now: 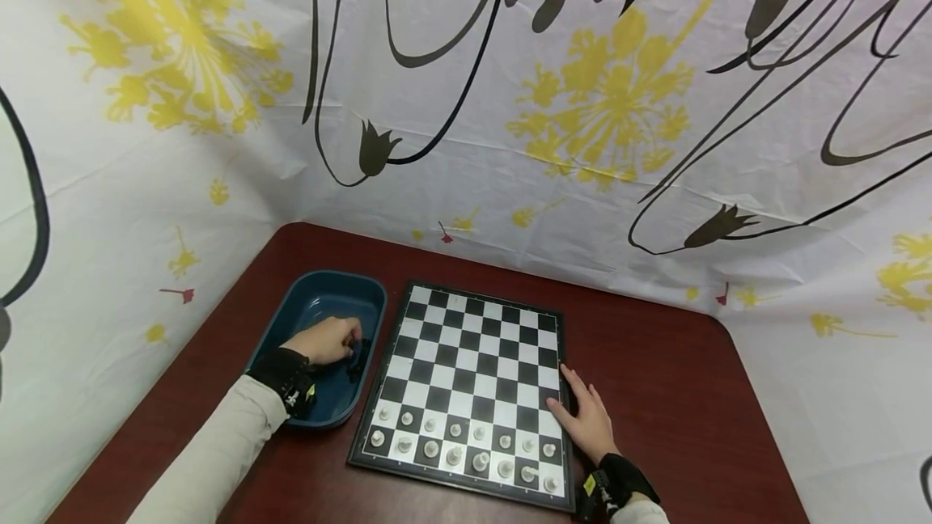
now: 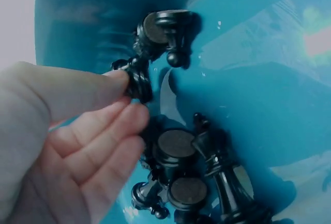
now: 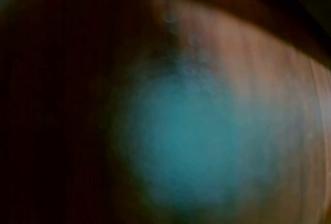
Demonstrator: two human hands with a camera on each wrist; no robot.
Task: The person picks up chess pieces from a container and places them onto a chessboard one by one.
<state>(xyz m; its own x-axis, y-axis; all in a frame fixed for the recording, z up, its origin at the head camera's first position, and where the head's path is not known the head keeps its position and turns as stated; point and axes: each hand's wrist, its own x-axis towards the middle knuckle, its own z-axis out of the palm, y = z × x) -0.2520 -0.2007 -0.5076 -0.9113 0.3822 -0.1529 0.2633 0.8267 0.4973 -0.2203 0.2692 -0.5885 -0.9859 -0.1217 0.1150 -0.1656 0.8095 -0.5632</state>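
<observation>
My left hand (image 1: 328, 340) reaches into a blue plastic basin (image 1: 380, 293) at the left. In the left wrist view, its thumb and fingers pinch a black chess piece (image 2: 138, 83), whose kind is partly hidden. More black pieces lie jumbled on the basin floor, among them a pawn (image 2: 175, 38) and a tall piece (image 2: 230, 190). Beside the basin lies a black-and-white chessboard (image 1: 464, 380). White chess pieces (image 1: 455, 455) stand in its two near rows. On the board's right edge rests my right hand (image 1: 588, 423), fingers extended. The right wrist view is too blurred to read.
A dark reddish-brown table (image 1: 655, 395) carries the board and basin, with bare tabletop to the right. White cloth (image 1: 451, 95) with yellow and dark floral prints hangs behind and at both sides. Black wrist bands (image 1: 280, 378) sit on both wrists.
</observation>
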